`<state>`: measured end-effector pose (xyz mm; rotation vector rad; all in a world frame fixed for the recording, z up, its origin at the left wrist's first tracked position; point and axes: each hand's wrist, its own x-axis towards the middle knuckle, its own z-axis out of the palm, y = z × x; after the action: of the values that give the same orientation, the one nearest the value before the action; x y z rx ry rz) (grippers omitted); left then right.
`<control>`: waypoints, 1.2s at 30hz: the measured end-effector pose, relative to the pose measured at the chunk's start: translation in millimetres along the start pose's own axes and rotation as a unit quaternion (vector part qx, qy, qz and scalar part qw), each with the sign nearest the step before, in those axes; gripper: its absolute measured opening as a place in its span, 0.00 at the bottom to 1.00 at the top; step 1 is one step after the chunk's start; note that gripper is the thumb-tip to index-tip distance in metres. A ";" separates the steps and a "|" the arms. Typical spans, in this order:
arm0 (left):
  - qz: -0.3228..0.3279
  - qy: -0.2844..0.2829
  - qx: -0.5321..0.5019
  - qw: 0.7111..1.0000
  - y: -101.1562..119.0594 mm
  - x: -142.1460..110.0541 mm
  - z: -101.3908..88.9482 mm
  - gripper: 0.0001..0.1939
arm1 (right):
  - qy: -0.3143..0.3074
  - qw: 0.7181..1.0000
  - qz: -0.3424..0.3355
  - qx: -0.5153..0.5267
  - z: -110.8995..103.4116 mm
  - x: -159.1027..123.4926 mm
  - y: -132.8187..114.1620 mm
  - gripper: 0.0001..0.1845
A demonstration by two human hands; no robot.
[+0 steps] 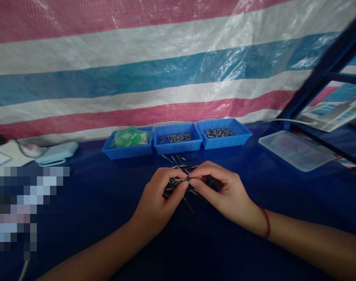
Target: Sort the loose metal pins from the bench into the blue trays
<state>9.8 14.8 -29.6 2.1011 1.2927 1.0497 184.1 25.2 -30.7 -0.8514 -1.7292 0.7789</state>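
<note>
My left hand [160, 191] and my right hand [224, 191] meet at the middle of the dark blue table. Thumb and forefinger of each are pinched on a thin silver pop rivet [182, 180], lying roughly level between the fingertips. Right under and behind the fingers is a loose pile of black and silver rivets [192, 190], partly covered by both hands. One long pin [188, 205] sticks out of the heap towards me. A few rivets [178, 158] lie at its far side.
Behind the pile stand three blue bins: the left bin [128, 153] with green packets [131, 136], the middle bin [178, 147] and right bin [227, 143] with rivets. A clear plastic lid [296, 150] lies right. Far left is a light blue case [57, 152]. Striped sheeting [166, 82] hangs behind.
</note>
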 end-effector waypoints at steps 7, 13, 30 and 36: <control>0.007 0.013 0.003 1.000 4.0 0.9 -1.2 0.04 | -0.021 0.999 -0.012 -0.037 1.2 0.8 3.6 0.03; -0.010 0.004 -0.001 1.000 1.5 1.5 -3.5 0.06 | -0.041 0.992 -0.054 -0.106 -6.8 10.0 6.8 0.04; 0.028 -0.090 0.165 0.982 -20.5 17.0 -24.6 0.10 | 0.106 0.917 -0.098 -0.372 -47.7 35.7 40.8 0.10; 0.053 -0.139 0.197 0.969 -21.3 14.9 -21.5 0.11 | 0.005 0.943 -0.118 -0.312 -23.2 18.8 23.9 0.11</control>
<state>-14.8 37.6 -26.2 2.5266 1.3396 0.5349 206.1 56.3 -34.5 -1.0281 -2.0547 0.0497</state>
